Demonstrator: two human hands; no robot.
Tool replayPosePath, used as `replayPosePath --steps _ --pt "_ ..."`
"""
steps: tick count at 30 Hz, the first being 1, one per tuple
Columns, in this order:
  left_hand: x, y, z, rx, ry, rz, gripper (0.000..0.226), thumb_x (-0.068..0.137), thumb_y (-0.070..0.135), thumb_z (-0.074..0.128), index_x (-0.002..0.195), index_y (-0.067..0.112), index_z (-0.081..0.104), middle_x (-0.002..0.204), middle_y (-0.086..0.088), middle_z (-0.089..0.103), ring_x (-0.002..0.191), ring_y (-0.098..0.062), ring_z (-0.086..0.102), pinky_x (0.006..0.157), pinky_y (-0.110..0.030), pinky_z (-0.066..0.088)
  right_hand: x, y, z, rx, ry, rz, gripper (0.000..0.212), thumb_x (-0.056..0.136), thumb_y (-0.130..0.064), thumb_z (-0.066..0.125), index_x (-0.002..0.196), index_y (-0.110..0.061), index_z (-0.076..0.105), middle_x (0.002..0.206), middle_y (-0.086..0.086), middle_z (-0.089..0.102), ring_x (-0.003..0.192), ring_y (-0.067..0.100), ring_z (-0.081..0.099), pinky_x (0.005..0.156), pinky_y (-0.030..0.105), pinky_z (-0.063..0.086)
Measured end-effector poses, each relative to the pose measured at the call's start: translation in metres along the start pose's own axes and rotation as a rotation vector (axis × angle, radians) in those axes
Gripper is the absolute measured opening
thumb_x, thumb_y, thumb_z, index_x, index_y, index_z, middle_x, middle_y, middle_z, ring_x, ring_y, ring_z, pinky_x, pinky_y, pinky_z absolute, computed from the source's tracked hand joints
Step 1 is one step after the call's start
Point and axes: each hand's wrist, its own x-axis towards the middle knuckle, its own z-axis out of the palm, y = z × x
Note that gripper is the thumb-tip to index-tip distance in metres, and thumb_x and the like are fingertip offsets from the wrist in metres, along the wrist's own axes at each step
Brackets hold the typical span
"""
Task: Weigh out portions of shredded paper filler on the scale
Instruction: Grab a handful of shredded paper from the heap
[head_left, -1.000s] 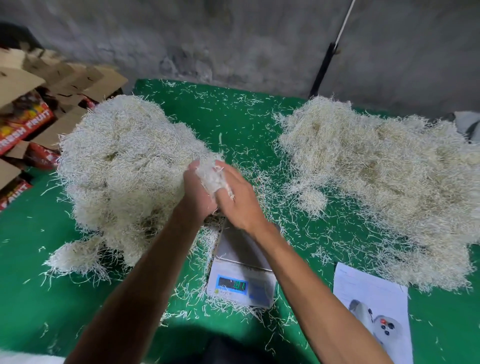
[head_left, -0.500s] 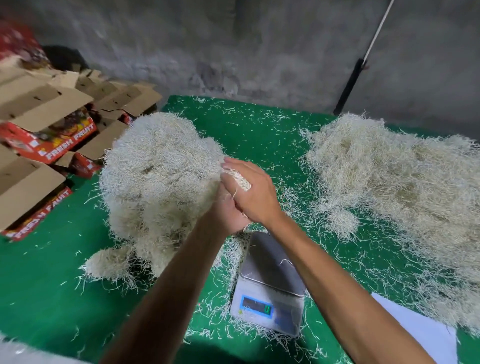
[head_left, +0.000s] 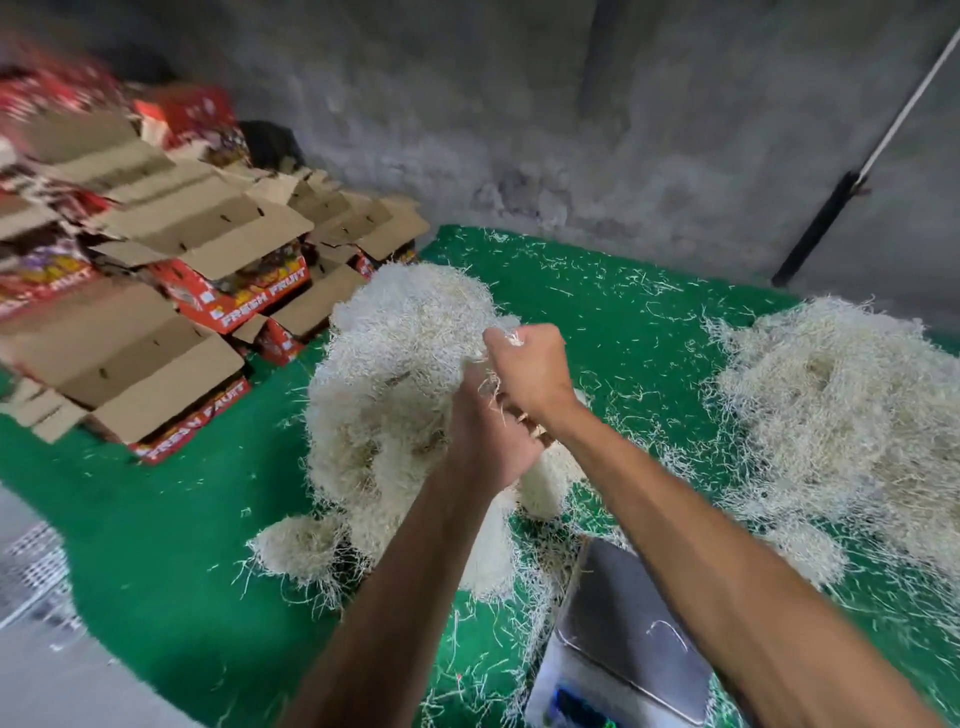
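Head view: left pile of shredded paper filler (head_left: 400, 374) sits on the green table cover (head_left: 156, 519), behind the scale (head_left: 631, 644), whose pan is bare. Right hand (head_left: 530, 371) clenched on a tuft; left hand (head_left: 488, 441) gripping strands beneath it. Judged light, springy, tangling — best pinched deep in the clump, or strands shed. Cartons (head_left: 228, 301) read "FRESH FRUIT"; scale display unreadable.
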Motion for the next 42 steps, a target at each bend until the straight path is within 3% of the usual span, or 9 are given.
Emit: replayPosePath --steps 3,6,8,11,14,17,26,33,42 --pt "0.014 0.006 -0.021 -0.310 -0.012 -0.118 0.059 0.103 0.053 0.028 0.126 0.006 0.056 0.130 -0.018 0.061 0.124 -0.031 0.056 0.100 -0.051 0.047 0.042 -0.031 0.020 -0.069 0.039 -0.108 0.053 0.091 -0.053 0.048 0.057 -0.014 0.057 0.051 0.001 0.052 0.048 0.024 0.054 0.051 0.032 0.042" --pt "0.027 0.009 -0.050 -0.370 0.053 -0.080 0.057 0.101 0.051 0.035 0.124 0.004 0.057 0.134 -0.014 0.060 0.127 -0.029 0.054 0.110 -0.052 0.039 0.079 -0.053 0.041 -0.113 0.035 -0.281 0.039 0.093 -0.042 0.031 0.084 -0.016 0.059 0.091 0.004 0.061 0.083 0.014 0.051 0.080 0.037 0.048" --pt "0.034 0.009 -0.067 -0.444 0.092 -0.098 0.061 0.100 0.053 0.037 0.133 0.005 0.055 0.138 -0.016 0.059 0.132 -0.031 0.052 0.107 -0.050 0.041 0.095 -0.044 0.055 -0.178 0.027 -0.381 0.039 0.096 -0.032 0.033 0.126 -0.017 0.054 0.132 0.004 0.050 0.118 0.009 0.044 0.109 0.019 0.033" --pt "0.042 0.009 -0.083 -0.444 0.151 -0.080 0.062 0.102 0.053 0.035 0.142 0.008 0.049 0.139 -0.017 0.058 0.134 -0.032 0.051 0.109 -0.049 0.043 0.094 0.001 0.082 -0.395 -0.165 -0.343 0.060 0.099 -0.020 0.045 0.157 -0.021 0.028 0.164 0.001 0.026 0.151 0.016 0.023 0.128 0.033 0.013" --pt "0.043 0.007 -0.087 -0.364 0.184 -0.107 0.066 0.102 0.050 0.035 0.152 0.007 0.039 0.150 -0.023 0.045 0.141 -0.034 0.043 0.112 -0.046 0.039 0.084 0.048 0.097 -0.820 -0.509 -0.199 0.069 0.105 -0.031 0.050 0.164 -0.028 0.015 0.170 0.007 0.020 0.155 0.027 0.023 0.126 0.050 0.021" --pt "0.047 0.002 -0.091 -0.349 0.140 -0.078 0.064 0.102 0.049 0.037 0.149 0.004 0.041 0.140 -0.026 0.054 0.134 -0.040 0.050 0.109 -0.048 0.044 0.090 0.043 0.084 -0.688 -0.554 -0.183 0.073 0.106 -0.047 0.047 0.165 -0.030 0.007 0.172 0.005 0.013 0.155 0.028 0.024 0.125 0.054 0.024" --pt "0.036 -0.040 -0.005 -0.177 -0.076 -0.084 0.056 0.081 0.039 0.073 0.126 0.008 0.061 0.118 -0.012 0.073 0.106 -0.025 0.072 0.086 -0.043 0.058 0.037 0.035 -0.044 -0.427 -0.230 -0.148 0.076 0.095 -0.080 0.035 0.158 -0.040 0.024 0.157 -0.003 0.047 0.140 0.019 0.049 0.112 0.050 0.043" --pt "0.048 -0.121 0.085 -0.010 -0.181 -0.257 0.048 0.102 0.046 0.044 0.134 0.012 0.057 0.131 -0.013 0.066 0.124 -0.030 0.060 0.111 -0.051 0.042 -0.056 0.129 -0.165 -0.400 -0.033 0.097 0.074 0.099 -0.071 0.039 0.158 -0.028 0.032 0.151 0.002 0.054 0.135 0.018 0.054 0.112 0.049 0.045" --pt "0.110 -0.233 0.173 0.273 -0.241 -0.466 0.043 0.100 0.054 0.047 0.128 0.024 0.058 0.143 -0.010 0.055 0.122 -0.028 0.058 0.101 -0.061 0.047 -0.107 0.270 -0.306 -0.664 0.112 0.532 0.089 0.097 -0.071 0.044 0.162 -0.015 0.021 0.159 0.021 0.039 0.147 0.036 0.038 0.118 0.052 0.033"
